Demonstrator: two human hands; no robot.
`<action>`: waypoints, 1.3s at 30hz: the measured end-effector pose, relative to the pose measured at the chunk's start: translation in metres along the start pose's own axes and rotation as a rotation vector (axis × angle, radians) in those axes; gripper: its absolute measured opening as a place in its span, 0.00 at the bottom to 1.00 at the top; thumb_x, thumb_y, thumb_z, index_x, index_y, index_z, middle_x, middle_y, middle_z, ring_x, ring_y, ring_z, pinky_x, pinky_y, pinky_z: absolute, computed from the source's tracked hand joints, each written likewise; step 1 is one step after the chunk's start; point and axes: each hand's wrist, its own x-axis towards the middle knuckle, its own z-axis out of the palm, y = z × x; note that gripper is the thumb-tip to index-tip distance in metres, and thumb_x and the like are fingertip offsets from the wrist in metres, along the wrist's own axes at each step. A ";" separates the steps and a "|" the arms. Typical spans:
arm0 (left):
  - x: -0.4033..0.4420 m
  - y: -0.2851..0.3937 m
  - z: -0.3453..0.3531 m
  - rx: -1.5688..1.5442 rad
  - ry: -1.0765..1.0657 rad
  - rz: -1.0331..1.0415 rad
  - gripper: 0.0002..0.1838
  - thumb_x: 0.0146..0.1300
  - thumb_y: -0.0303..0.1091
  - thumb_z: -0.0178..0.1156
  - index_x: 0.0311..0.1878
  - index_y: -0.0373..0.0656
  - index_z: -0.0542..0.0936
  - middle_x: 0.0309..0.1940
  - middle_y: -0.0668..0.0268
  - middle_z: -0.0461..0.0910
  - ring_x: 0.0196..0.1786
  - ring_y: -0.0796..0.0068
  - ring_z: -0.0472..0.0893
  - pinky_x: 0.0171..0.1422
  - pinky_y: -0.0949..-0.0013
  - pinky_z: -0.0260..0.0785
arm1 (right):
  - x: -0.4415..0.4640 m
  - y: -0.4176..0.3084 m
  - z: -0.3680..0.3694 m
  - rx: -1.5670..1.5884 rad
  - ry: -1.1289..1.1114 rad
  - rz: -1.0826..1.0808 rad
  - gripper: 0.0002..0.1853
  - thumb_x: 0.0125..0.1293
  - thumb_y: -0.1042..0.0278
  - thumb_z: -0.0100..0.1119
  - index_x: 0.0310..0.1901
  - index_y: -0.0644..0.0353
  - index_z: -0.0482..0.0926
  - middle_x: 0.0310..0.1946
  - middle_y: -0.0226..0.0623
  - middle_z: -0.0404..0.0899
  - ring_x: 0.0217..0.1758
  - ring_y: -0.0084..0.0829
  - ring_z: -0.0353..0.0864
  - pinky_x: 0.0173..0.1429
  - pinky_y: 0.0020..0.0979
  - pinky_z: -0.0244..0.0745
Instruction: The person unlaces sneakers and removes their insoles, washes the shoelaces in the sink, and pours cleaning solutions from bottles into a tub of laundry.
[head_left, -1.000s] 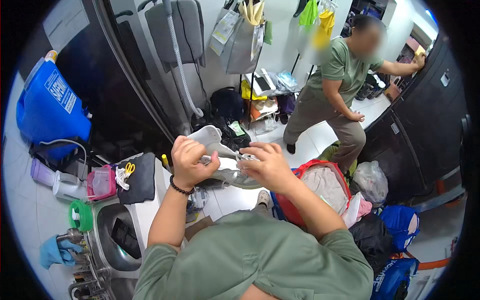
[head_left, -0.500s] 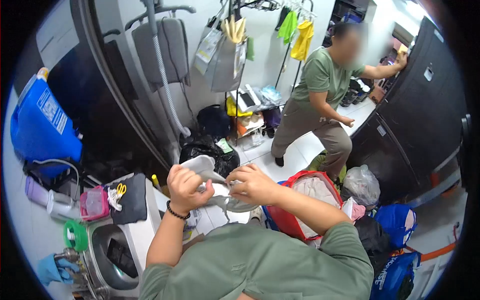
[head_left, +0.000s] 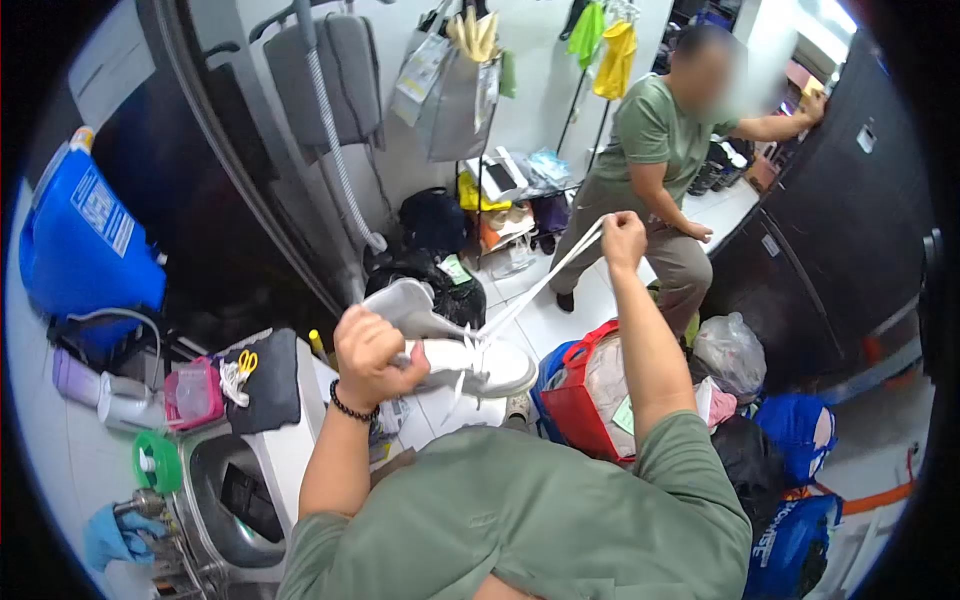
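A white sneaker (head_left: 505, 368) is held in front of my body, its toe pointing right. My left hand (head_left: 375, 358), with a dark bead bracelet on the wrist, is closed around the heel end of the shoe. Out to the upper right, my right hand (head_left: 624, 240) pinches a white shoelace (head_left: 545, 283). The lace is stretched taut in two strands from the shoe's eyelets up to those fingers. Another length of lace (head_left: 457, 395) dangles below the shoe. Just behind the shoe is a pale grey curved object (head_left: 402, 303) that I cannot name.
A person (head_left: 650, 150) in green stands ahead, one hand on a dark cabinet (head_left: 800, 240). A red bag (head_left: 585, 385) and a blue bag (head_left: 795, 545) sit on the right. Leftward are a sink (head_left: 205, 500), a pink basket (head_left: 195, 393) and a blue tank (head_left: 90, 240).
My right hand has moved up and right from beside the shoe, drawing the lace out long and taut. The sneaker shows more plainly now. My left hand keeps its grip.
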 end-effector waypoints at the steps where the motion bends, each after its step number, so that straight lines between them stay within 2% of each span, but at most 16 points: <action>1: 0.003 -0.001 -0.006 0.026 -0.011 -0.024 0.18 0.41 0.30 0.68 0.15 0.47 0.63 0.14 0.65 0.63 0.19 0.61 0.67 0.32 0.61 0.61 | 0.004 0.012 0.001 -0.018 -0.039 0.011 0.12 0.60 0.61 0.61 0.33 0.64 0.84 0.37 0.52 0.86 0.42 0.50 0.86 0.50 0.45 0.78; 3: 0.003 -0.007 -0.009 0.023 0.003 -0.045 0.18 0.41 0.30 0.68 0.15 0.47 0.64 0.14 0.65 0.64 0.19 0.61 0.68 0.32 0.61 0.62 | 0.005 0.027 0.010 -0.016 -0.039 0.211 0.14 0.61 0.59 0.61 0.36 0.63 0.85 0.33 0.48 0.86 0.39 0.45 0.87 0.50 0.41 0.78; 6: 0.013 -0.004 -0.005 0.015 0.038 -0.006 0.18 0.39 0.29 0.67 0.15 0.47 0.64 0.14 0.66 0.64 0.19 0.62 0.67 0.31 0.63 0.61 | -0.001 0.045 0.034 -0.053 -0.081 0.171 0.14 0.63 0.63 0.58 0.43 0.64 0.83 0.40 0.55 0.86 0.45 0.55 0.86 0.53 0.50 0.77; 7: 0.016 -0.003 -0.004 0.025 0.048 0.005 0.17 0.38 0.28 0.67 0.15 0.47 0.64 0.14 0.66 0.64 0.19 0.63 0.67 0.31 0.63 0.61 | -0.012 0.027 0.034 -0.138 -0.247 0.156 0.17 0.63 0.65 0.58 0.51 0.62 0.81 0.45 0.55 0.85 0.51 0.55 0.84 0.58 0.50 0.76; 9: 0.019 -0.004 -0.004 0.020 0.055 0.016 0.17 0.38 0.28 0.66 0.15 0.47 0.63 0.14 0.67 0.63 0.19 0.63 0.67 0.31 0.63 0.60 | -0.052 -0.005 0.031 0.010 -0.335 -0.283 0.23 0.60 0.69 0.62 0.59 0.60 0.78 0.56 0.48 0.82 0.62 0.48 0.79 0.66 0.44 0.73; 11: 0.017 -0.006 -0.005 0.032 0.058 0.014 0.17 0.37 0.28 0.66 0.15 0.47 0.63 0.13 0.67 0.62 0.19 0.63 0.66 0.30 0.63 0.59 | -0.090 -0.077 -0.010 0.506 -0.736 -0.478 0.19 0.58 0.68 0.67 0.53 0.54 0.84 0.58 0.38 0.81 0.63 0.40 0.78 0.68 0.42 0.68; 13: 0.014 -0.010 -0.003 0.064 0.066 0.006 0.18 0.37 0.27 0.66 0.15 0.47 0.62 0.13 0.67 0.62 0.19 0.64 0.66 0.30 0.63 0.58 | -0.123 -0.123 -0.049 0.306 -0.888 -0.910 0.12 0.59 0.66 0.69 0.45 0.47 0.88 0.57 0.28 0.82 0.64 0.34 0.76 0.66 0.45 0.64; 15: 0.012 -0.011 -0.005 0.093 0.063 -0.005 0.18 0.37 0.27 0.66 0.15 0.47 0.62 0.13 0.67 0.61 0.18 0.64 0.65 0.30 0.63 0.58 | -0.148 -0.141 -0.063 0.303 -0.974 -1.009 0.08 0.58 0.63 0.71 0.40 0.41 0.89 0.54 0.21 0.83 0.64 0.30 0.75 0.65 0.45 0.60; 20: 0.011 -0.006 -0.007 0.066 0.027 -0.013 0.18 0.36 0.27 0.67 0.14 0.47 0.63 0.13 0.68 0.61 0.18 0.64 0.66 0.30 0.63 0.59 | -0.151 -0.150 -0.061 0.340 -0.860 -1.199 0.08 0.51 0.67 0.72 0.33 0.50 0.82 0.41 0.21 0.83 0.52 0.30 0.81 0.63 0.44 0.62; 27: 0.004 0.020 -0.003 -0.039 -0.039 -0.015 0.15 0.35 0.27 0.67 0.15 0.48 0.66 0.13 0.69 0.63 0.19 0.65 0.67 0.31 0.64 0.62 | -0.084 -0.127 -0.012 -0.123 -0.072 -0.753 0.12 0.58 0.66 0.69 0.44 0.56 0.84 0.43 0.40 0.84 0.51 0.38 0.82 0.57 0.47 0.66; 30: -0.003 0.019 -0.002 0.077 0.006 -0.002 0.17 0.37 0.29 0.68 0.15 0.50 0.65 0.13 0.70 0.61 0.19 0.67 0.65 0.30 0.65 0.59 | -0.117 -0.135 -0.039 0.421 -0.671 -0.399 0.09 0.59 0.64 0.70 0.38 0.59 0.87 0.37 0.41 0.86 0.40 0.39 0.86 0.57 0.44 0.70; 31: -0.003 0.019 -0.001 0.124 0.018 0.006 0.18 0.38 0.29 0.68 0.15 0.50 0.64 0.13 0.71 0.61 0.19 0.67 0.64 0.30 0.65 0.58 | -0.133 -0.133 -0.047 0.395 -0.758 -0.465 0.08 0.59 0.62 0.71 0.34 0.58 0.88 0.32 0.39 0.85 0.31 0.36 0.85 0.51 0.43 0.70; 32: -0.002 0.021 -0.002 0.164 0.016 0.009 0.19 0.39 0.30 0.68 0.14 0.51 0.63 0.13 0.72 0.60 0.18 0.69 0.63 0.30 0.65 0.56 | -0.149 -0.138 -0.058 0.234 -0.858 -0.514 0.10 0.60 0.58 0.71 0.32 0.55 0.88 0.32 0.34 0.85 0.33 0.35 0.84 0.46 0.41 0.68; 33: -0.001 0.023 -0.001 0.186 0.011 0.028 0.19 0.39 0.30 0.68 0.14 0.51 0.63 0.13 0.72 0.60 0.18 0.69 0.63 0.30 0.65 0.56 | -0.161 -0.144 -0.065 0.196 -0.857 -0.601 0.11 0.60 0.60 0.72 0.30 0.59 0.88 0.31 0.37 0.86 0.32 0.36 0.84 0.41 0.39 0.76; 37: 0.001 0.027 0.003 0.237 -0.010 0.106 0.20 0.42 0.30 0.70 0.15 0.52 0.64 0.14 0.73 0.59 0.19 0.71 0.63 0.29 0.65 0.54 | -0.191 -0.148 -0.054 0.038 -0.953 -0.371 0.15 0.62 0.49 0.68 0.32 0.52 0.91 0.33 0.33 0.85 0.38 0.38 0.84 0.47 0.41 0.67; 39: -0.007 0.029 0.012 0.249 -0.018 0.159 0.20 0.44 0.30 0.70 0.15 0.53 0.64 0.14 0.74 0.59 0.19 0.72 0.63 0.29 0.65 0.53 | -0.198 -0.145 -0.048 0.020 -0.906 -0.375 0.14 0.62 0.51 0.67 0.31 0.51 0.91 0.34 0.37 0.86 0.39 0.41 0.85 0.44 0.43 0.71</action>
